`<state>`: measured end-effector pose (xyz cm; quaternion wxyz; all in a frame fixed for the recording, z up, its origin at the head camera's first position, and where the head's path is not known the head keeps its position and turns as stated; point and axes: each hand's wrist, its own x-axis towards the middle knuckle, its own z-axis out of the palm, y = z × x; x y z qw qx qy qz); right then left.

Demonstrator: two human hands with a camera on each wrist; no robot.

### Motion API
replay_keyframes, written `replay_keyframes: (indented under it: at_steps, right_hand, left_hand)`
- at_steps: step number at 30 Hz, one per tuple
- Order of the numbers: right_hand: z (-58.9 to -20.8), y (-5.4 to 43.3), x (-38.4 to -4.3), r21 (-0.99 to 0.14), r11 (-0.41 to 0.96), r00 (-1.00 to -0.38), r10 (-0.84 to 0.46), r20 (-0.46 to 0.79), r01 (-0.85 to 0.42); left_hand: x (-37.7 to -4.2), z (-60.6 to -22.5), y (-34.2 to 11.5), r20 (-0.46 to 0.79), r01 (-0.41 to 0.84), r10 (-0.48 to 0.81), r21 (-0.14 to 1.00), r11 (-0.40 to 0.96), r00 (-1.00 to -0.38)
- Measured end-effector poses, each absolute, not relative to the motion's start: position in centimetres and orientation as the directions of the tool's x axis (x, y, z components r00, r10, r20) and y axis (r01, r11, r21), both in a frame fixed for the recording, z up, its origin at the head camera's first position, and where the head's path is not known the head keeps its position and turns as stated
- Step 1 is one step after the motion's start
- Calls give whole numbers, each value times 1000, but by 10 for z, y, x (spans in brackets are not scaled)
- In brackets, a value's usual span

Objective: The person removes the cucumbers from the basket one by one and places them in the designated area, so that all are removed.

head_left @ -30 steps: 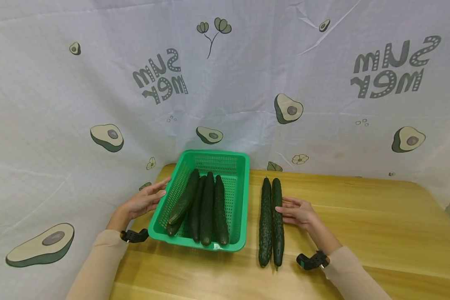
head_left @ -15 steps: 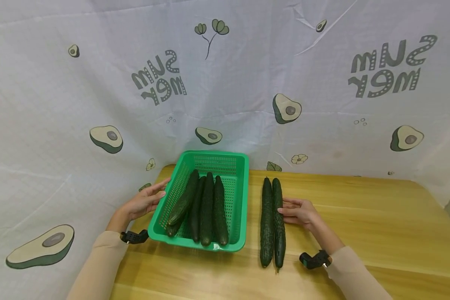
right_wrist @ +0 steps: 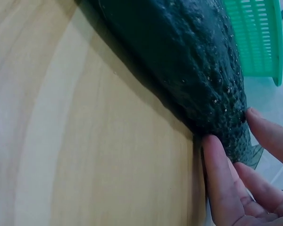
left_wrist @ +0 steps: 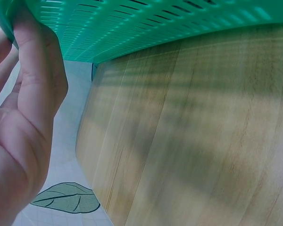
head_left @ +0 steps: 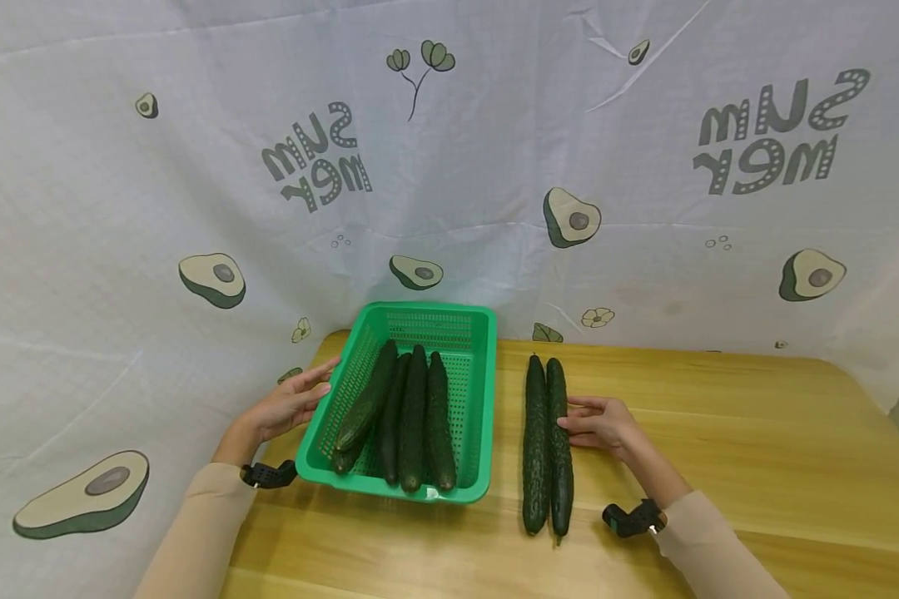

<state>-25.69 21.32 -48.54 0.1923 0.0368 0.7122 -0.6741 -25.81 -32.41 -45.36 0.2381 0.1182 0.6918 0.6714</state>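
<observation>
The green plastic basket [head_left: 487,416] holds several dark cucumbers [head_left: 412,433] lying lengthwise. My left hand [head_left: 290,405] touches its left rim from outside with fingers mostly extended; in the left wrist view the fingertips [left_wrist: 26,33] meet the basket wall [left_wrist: 132,21]. Right of the basket, two cucumbers lie side by side on the table. My right hand [head_left: 598,423] pinches the right-hand cucumber [head_left: 560,466] near its middle, thumb on top and fingers at its side. In the right wrist view the fingers [right_wrist: 219,174] lie on both sides of this cucumber [right_wrist: 193,70]. The left-hand one [head_left: 535,457] stays untouched.
A wooden table [head_left: 712,441] carries everything and extends to the right. Behind it hangs a white cloth [head_left: 479,166] printed with avocados, which also runs down the left side. Black wrist cameras [head_left: 629,520] sit on both wrists.
My right hand has shifted slightly right, and the cucumber in it came along, with its neighbour also moving a little right. The left hand and the basket stay in place.
</observation>
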Motion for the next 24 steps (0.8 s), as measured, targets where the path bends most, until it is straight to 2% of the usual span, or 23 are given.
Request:
replay_keyframes:
  at_steps: [12, 19, 24]
  right_hand:
    - [-480, 219, -263, -928, 124, -896, -242, -372, 351]
    - [-472, 223, -268, -923, 94, -879, -282, -385, 374]
    - [-455, 220, -275, -936, 143, -890, -291, -351, 322]
  left_hand:
    - [-258, -455, -325, -180, -151, 480, 984, 100, -858]
    - [-259, -455, -326, -181, -147, 479, 983, 108, -859]
    - [-260, -455, -326, -180, -147, 477, 983, 107, -860]
